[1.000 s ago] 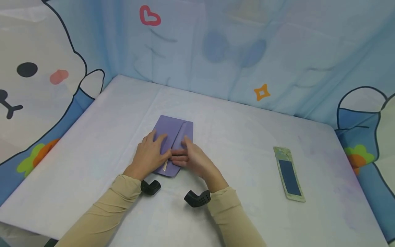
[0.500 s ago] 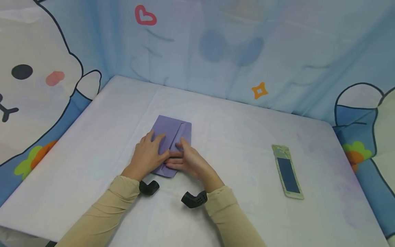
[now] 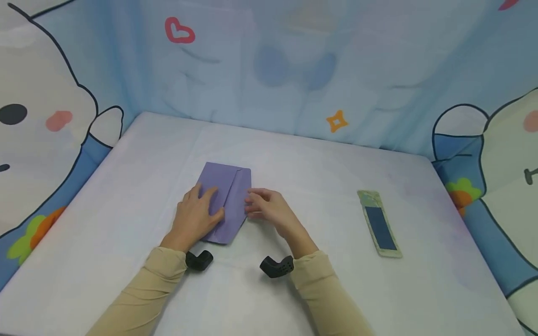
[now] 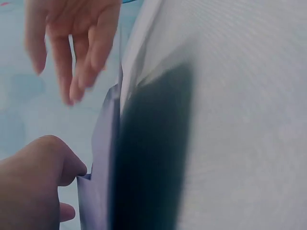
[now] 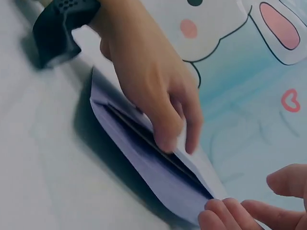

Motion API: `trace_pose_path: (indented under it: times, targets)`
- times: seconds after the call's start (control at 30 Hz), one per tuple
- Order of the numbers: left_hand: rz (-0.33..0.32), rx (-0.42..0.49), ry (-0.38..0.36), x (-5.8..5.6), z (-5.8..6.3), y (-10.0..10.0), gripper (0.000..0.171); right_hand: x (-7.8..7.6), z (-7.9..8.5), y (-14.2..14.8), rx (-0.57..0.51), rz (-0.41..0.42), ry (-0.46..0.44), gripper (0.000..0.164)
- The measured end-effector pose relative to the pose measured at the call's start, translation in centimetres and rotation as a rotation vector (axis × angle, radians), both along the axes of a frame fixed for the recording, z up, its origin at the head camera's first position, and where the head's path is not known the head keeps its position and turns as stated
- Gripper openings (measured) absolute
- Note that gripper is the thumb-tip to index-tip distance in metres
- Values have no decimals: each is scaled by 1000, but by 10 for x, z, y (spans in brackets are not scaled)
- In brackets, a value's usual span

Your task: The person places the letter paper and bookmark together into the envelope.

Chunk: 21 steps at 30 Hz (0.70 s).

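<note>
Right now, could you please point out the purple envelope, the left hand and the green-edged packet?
Purple envelope [image 3: 235, 201]: head view, on its face beside the seam.
Left hand [image 3: 191, 215]: head view, on its back.
Green-edged packet [image 3: 380, 227]: head view, on its dark blue panel.

Head view: high, facing forward-down over table [image 3: 319, 186]; wrist views: close in, both sharing purple envelope [image 3: 233, 198].

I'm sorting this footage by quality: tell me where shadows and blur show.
Left wrist: dark shadow beside the purple envelope, right hand slightly blurred; right wrist: softer shadow along the envelope; head: fairly even light, faint shadow beside the right sleeve.
</note>
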<state>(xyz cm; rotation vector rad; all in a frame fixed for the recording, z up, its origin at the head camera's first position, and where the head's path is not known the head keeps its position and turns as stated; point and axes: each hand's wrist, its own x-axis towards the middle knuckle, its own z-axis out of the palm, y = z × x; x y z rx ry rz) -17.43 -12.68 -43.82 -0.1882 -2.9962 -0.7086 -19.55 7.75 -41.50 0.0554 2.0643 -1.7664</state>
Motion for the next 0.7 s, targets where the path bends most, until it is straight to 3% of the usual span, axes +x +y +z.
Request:
trace_pose_path:
  times: [0.13,0.37,0.7]
  targets:
    - [0,10,-12,-3,1,-1,59,1,7,25,203,-25,108,40]
    - [4,15,-35,-11,3,-7,60,7,15,80,653,-75,326,38]
    - [-1,12,-37,-15,1,-13,59,2,19,184,771,-195,291,55]
